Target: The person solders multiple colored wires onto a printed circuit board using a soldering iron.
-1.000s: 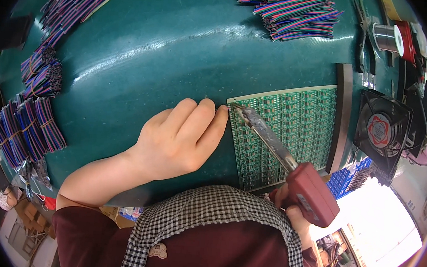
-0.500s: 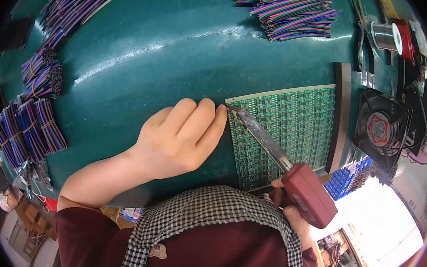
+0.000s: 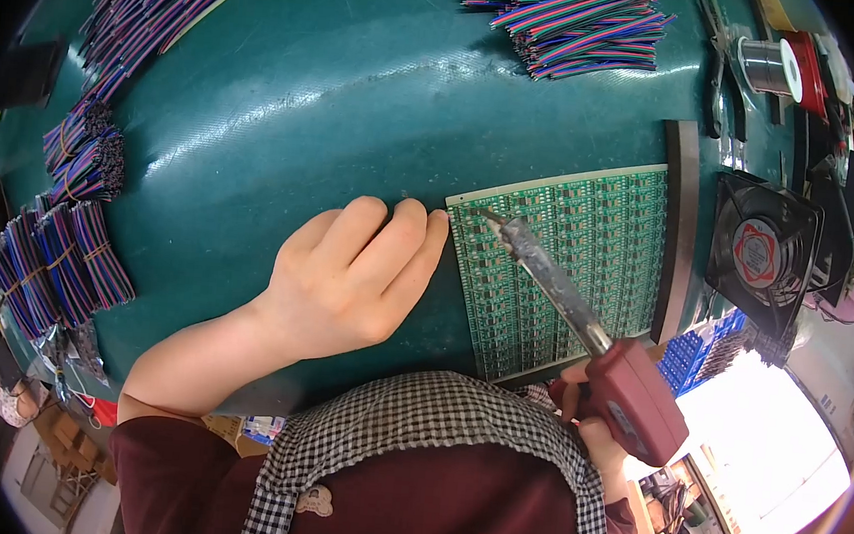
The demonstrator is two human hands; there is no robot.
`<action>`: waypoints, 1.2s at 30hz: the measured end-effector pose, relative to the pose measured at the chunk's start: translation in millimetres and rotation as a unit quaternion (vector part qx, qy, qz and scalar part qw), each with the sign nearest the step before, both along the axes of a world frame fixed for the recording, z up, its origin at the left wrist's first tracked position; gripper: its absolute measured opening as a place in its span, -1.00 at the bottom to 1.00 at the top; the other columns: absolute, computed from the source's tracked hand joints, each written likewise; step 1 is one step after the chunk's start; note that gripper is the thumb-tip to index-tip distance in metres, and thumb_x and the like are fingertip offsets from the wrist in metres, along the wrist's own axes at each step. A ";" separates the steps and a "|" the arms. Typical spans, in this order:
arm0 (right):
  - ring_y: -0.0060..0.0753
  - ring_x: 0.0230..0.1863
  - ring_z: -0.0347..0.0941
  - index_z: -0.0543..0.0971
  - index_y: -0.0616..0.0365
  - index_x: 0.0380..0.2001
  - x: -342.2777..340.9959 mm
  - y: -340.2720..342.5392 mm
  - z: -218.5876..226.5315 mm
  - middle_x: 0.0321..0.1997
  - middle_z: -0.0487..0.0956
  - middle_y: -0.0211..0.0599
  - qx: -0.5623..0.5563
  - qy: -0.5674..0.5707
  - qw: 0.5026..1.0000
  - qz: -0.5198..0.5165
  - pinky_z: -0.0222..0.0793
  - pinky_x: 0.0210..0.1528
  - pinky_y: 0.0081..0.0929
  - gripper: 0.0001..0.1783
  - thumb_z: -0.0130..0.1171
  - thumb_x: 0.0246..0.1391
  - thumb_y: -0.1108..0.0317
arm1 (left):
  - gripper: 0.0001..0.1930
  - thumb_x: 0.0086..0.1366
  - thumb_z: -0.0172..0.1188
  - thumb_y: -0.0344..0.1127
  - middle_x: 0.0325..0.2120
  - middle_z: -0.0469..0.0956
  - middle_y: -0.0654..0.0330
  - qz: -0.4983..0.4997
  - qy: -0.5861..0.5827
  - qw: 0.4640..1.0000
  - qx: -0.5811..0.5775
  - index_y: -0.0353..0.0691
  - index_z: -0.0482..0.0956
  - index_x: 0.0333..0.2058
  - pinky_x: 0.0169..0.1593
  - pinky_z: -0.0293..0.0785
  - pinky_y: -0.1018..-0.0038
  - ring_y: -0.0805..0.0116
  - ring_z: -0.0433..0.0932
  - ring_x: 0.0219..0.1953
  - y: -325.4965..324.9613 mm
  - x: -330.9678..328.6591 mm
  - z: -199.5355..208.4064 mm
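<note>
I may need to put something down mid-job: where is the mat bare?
Widest: the green mat between the left-side wire bundles, the far wire pile and the left hand. A smaller patch lies between that pile and the circuit board. Crowded: the right side, with fan and spool.

Spreads out as a broad green desk (image 3: 285, 155), glossy and streaked with reflected light. Carries a flat sheet of green circuit boards (image 3: 569, 248) right of the middle, a dark brown bar (image 3: 678, 227) along its right edge, and a black fan (image 3: 791, 225) just beyond that bar. Also bears a loose pile of multicoloured wires (image 3: 581, 33) toward the far side, a dark long-handled tool (image 3: 713, 109) and a spool of grey wire (image 3: 764, 66) at the far right, and more wire bundles (image 3: 62, 253), some banded, down the left.
</note>
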State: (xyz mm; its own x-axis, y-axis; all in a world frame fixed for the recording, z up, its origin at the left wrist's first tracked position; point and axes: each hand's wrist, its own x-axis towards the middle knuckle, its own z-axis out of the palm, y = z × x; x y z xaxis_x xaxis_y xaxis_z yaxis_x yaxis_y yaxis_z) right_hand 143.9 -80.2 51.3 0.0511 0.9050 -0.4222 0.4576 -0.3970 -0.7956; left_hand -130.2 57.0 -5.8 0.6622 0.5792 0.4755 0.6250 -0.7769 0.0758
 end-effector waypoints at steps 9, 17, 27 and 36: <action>-0.09 -0.14 0.60 0.51 0.26 0.01 16.4 -19.8 -13.1 -0.07 0.61 -0.11 -0.028 0.003 0.999 0.035 0.52 -0.14 -0.30 -0.29 0.40 -0.30 0.21 | -0.74 -0.11 0.24 -0.45 -0.38 0.50 0.19 -0.014 -0.013 1.000 -0.018 -0.33 0.62 -0.35 -0.56 0.32 0.65 0.43 0.41 -0.44 -0.5 -2.2 -0.1; -0.07 -0.12 0.60 0.49 0.29 0.03 13.2 -19.8 -14.3 -0.03 0.59 -0.09 -0.039 0.015 0.999 0.004 0.51 -0.14 -0.29 -0.22 0.42 -0.23 0.01 | -0.73 -0.11 0.23 -0.46 -0.38 0.49 0.18 -0.011 -0.016 0.999 -0.045 -0.35 0.63 -0.33 -0.58 0.32 0.65 0.43 0.41 -0.44 -1.7 -1.4 1.4; -0.12 -0.17 0.60 0.63 0.07 -0.16 4.8 -5.8 -7.0 -0.05 0.59 -0.17 -0.019 -0.014 0.999 0.037 0.52 -0.19 -0.33 -0.49 0.40 -0.35 0.36 | -0.73 -0.10 0.21 -0.46 -0.39 0.49 0.19 -0.009 0.004 0.999 -0.038 -0.36 0.63 -0.33 -0.58 0.30 0.67 0.45 0.39 -0.45 -2.6 -0.8 1.8; -0.15 -0.22 0.61 0.63 0.07 -0.16 1.4 -11.6 -9.6 -0.12 0.62 -0.19 -0.018 -0.032 0.999 0.028 0.53 -0.23 -0.37 -0.50 0.40 -0.35 0.41 | -0.73 -0.12 0.21 -0.46 -0.39 0.49 0.19 -0.012 -0.001 0.999 -0.033 -0.34 0.63 -0.33 -0.58 0.31 0.67 0.44 0.40 -0.46 -1.5 -1.9 1.1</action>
